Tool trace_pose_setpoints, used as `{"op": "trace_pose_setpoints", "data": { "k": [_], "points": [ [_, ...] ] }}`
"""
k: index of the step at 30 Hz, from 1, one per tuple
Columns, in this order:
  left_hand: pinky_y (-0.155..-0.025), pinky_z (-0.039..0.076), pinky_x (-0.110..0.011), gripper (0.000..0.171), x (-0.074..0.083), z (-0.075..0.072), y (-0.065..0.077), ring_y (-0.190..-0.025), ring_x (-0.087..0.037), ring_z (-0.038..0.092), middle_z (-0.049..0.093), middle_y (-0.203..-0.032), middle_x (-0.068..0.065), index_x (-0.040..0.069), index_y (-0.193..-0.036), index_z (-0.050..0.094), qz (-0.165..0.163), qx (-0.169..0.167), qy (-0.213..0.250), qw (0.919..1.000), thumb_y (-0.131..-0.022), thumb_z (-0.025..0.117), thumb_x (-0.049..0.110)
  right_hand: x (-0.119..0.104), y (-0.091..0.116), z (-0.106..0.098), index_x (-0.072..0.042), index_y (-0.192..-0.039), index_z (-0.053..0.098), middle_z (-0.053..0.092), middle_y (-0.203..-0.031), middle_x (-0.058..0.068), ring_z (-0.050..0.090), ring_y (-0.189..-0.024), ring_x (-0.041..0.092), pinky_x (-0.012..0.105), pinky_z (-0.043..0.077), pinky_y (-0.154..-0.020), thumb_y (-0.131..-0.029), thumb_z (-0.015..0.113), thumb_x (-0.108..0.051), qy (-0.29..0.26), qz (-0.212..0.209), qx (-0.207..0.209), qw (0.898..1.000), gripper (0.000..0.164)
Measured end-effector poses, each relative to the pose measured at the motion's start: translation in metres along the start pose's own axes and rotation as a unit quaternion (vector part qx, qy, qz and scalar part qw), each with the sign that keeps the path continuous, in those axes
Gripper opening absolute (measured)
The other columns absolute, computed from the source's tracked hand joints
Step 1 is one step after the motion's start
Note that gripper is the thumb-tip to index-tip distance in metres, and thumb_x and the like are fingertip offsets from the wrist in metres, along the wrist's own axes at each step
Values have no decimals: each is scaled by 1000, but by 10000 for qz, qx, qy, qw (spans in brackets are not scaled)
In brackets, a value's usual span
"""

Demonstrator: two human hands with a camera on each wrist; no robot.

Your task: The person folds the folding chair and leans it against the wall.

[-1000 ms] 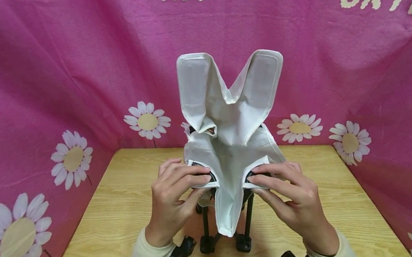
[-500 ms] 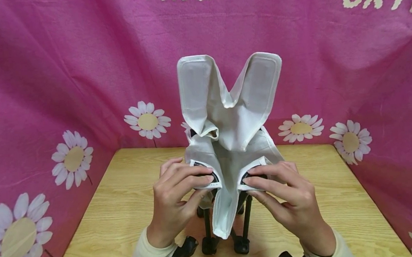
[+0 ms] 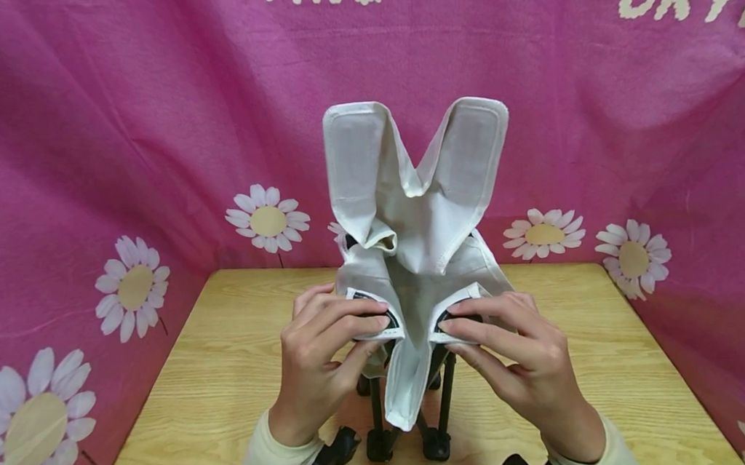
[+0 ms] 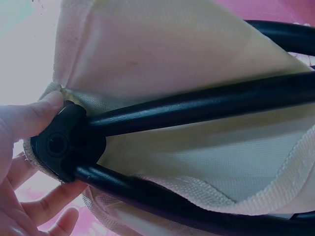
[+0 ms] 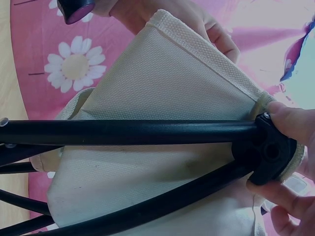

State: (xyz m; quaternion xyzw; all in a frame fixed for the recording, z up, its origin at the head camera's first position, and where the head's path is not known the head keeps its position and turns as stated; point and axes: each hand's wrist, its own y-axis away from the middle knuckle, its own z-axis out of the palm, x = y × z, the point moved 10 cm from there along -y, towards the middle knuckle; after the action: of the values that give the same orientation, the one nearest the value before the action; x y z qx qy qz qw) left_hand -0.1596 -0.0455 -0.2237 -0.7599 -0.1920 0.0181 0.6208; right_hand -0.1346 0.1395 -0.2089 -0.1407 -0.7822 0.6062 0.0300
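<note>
A small folding chair with a cream fabric seat and a black tube frame stands on the table. Two wide fabric flaps rise at its far side. My left hand pinches the near left seat corner, thumb below and fingers on top. On the near right corner, my right hand holds in the same way. Inside each corner pocket sits black plastic; in the left wrist view a black joint shows between thumb and fingers, and in the right wrist view another black joint does.
The wooden table extends around the chair. A pink cloth with daisies and lettering hangs behind and at both sides. Black wrist devices sit at both sleeves.
Both hands have drawn slightly inward, bringing the two near corners closer together. The front fabric point and the chair feet have shifted a little. Little differs over the last half second.
</note>
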Motion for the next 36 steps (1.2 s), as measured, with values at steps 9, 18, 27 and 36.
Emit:
{"op": "trace_pose_setpoints", "data": {
  "k": [9, 18, 27, 36],
  "points": [
    [-86, 39, -51, 11, 0, 1, -1, -84, -20, 63, 73, -96, -5, 9, -88, 74, 18, -8, 7, 10000, -78, 75, 6, 1, 0, 0, 2, -91, 75, 69, -94, 16, 60, -80, 24, 31, 36, -75, -88, 71, -16, -30, -13, -25, 10000, 19],
    [-85, 41, -50, 11, 0, 3, 0, -84, -21, 63, 73, -96, -6, 9, -88, 74, 51, -31, 10, 10000, -78, 75, 6, 1, 0, 0, 2, -91, 75, 69, -94, 17, 60, -81, 25, 31, 38, -76, -88, 71, -16, -51, -2, -6, 10000, 19],
    [-86, 41, -49, 15, 0, 4, 0, -83, -21, 63, 73, -95, -6, 9, -90, 75, 6, -30, -39, 10000, -76, 76, 4, 1, 0, 0, 3, -91, 75, 69, -93, 17, 61, -83, 26, 30, 39, -79, -87, 72, -15, -55, -30, 37, 10000, 18],
    [-86, 41, -50, 15, 2, 6, -1, -84, -21, 63, 73, -95, -5, 9, -90, 75, 13, -60, -86, 9999, -76, 76, 5, 1, 2, 0, 2, -92, 75, 69, -94, 17, 62, -84, 26, 30, 38, -80, -87, 72, -16, 0, 25, 58, 10000, 18]
  ]
}}
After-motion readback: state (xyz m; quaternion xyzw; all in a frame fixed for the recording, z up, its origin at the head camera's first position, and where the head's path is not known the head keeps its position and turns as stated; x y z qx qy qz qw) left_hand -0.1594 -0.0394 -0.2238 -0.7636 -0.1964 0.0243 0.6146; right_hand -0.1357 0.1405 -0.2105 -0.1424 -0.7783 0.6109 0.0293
